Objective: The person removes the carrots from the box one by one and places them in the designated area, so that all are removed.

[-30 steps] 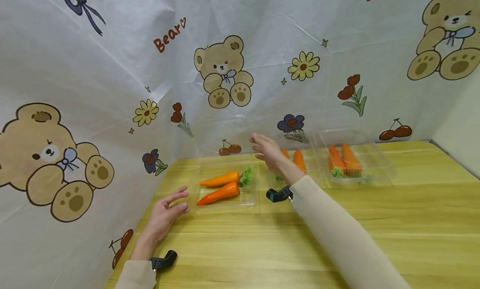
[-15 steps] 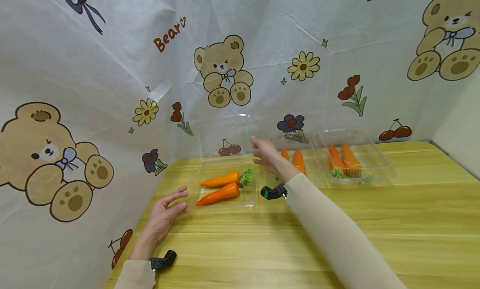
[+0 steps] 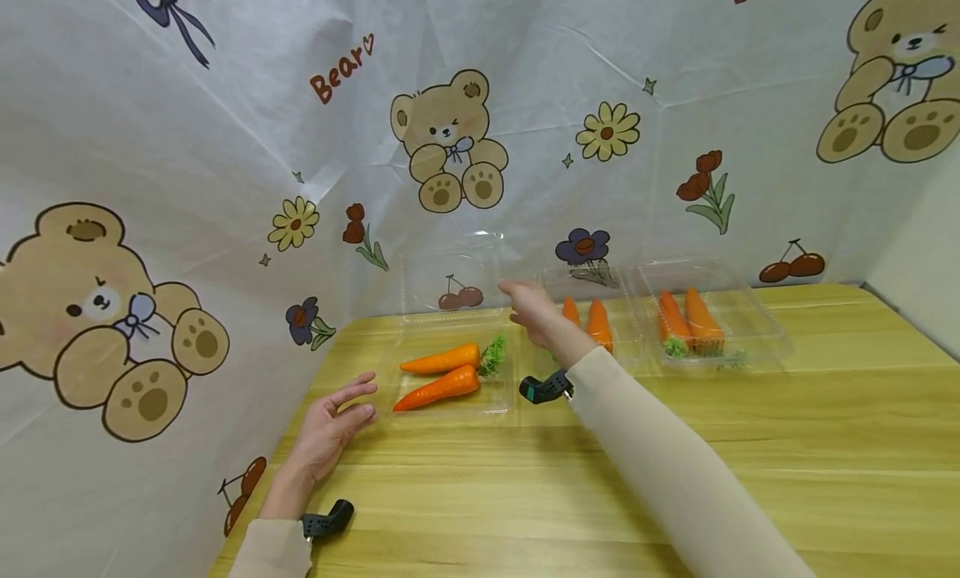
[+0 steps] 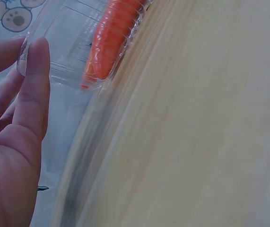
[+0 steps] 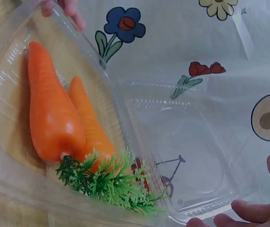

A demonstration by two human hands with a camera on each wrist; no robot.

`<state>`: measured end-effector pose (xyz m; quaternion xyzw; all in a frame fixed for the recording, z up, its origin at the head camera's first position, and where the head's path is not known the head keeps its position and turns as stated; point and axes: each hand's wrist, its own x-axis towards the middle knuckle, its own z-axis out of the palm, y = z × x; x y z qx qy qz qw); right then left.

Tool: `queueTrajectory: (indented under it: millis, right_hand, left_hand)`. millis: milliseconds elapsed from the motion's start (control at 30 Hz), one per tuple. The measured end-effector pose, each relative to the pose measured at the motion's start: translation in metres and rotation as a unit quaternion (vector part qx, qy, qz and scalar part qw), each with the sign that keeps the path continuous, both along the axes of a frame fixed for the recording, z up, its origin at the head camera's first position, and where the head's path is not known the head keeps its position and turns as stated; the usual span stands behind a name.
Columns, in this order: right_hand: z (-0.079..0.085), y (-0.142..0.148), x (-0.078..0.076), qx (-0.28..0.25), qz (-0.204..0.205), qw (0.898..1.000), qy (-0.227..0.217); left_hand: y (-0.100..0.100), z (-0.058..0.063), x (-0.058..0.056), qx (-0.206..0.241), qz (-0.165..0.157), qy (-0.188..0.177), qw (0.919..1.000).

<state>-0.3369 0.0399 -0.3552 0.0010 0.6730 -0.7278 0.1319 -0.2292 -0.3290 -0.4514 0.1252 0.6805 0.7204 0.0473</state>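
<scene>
white printed sheet (image 3: pixel 540 28) forms the backdrop, with a wood-grain table (image 3: pixel 465 503) below it. work position: a clear tray (image 3: pixel 495 411) at the left of the table, its clear lid (image 3: pixel 450 266) raised at the rear edge. contents: a rear carrot (image 3: pixel 442 360) and a front carrot (image 3: pixel 442 387), lying side by side in the tray, with green leaves (image 3: pixel 492 356) toward its right side.

left hand (image 3: pixel 330 432): thumb and fingers pinch the left rim of the tray, per the left wrist view. right hand (image 3: pixel 540 316): fingertips at the right edge of the lid, thumb standing apart; no pinch is visible, and firm contact cannot be confirmed.

change over the last second: the right hand's fingers are less spread, and the lid has shifted slightly. the left hand and both carrots are where they were. judged from this, attention is on the lid, while the left hand appears to steady the tray.

adjacent units: a middle container (image 3: pixel 630 336), partly hidden by the right hand, and a right container (image 3: pixel 757 311), both holding carrots.
</scene>
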Motion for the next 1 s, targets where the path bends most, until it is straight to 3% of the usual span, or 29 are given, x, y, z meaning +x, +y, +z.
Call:
queueTrajectory:
  millis: [267,467,1000]
  right_hand:
    - [0.005,-0.008,0.004,0.084,-0.006,0.994,0.063]
    - [0.005,-0.014,0.008,0.105,0.063,0.987,0.106]
    - [-0.01,-0.033,0.0,0.19,0.195,0.937,0.22]
  left_hand:
    - [0.0,0.0,-0.001,0.0,0.0,0.0,1.0]
    - [0.0,-0.001,-0.001,0.0,0.005,-0.006,1.0]
    - [0.002,0.0,-0.001,0.0,0.014,-0.018,0.9998]
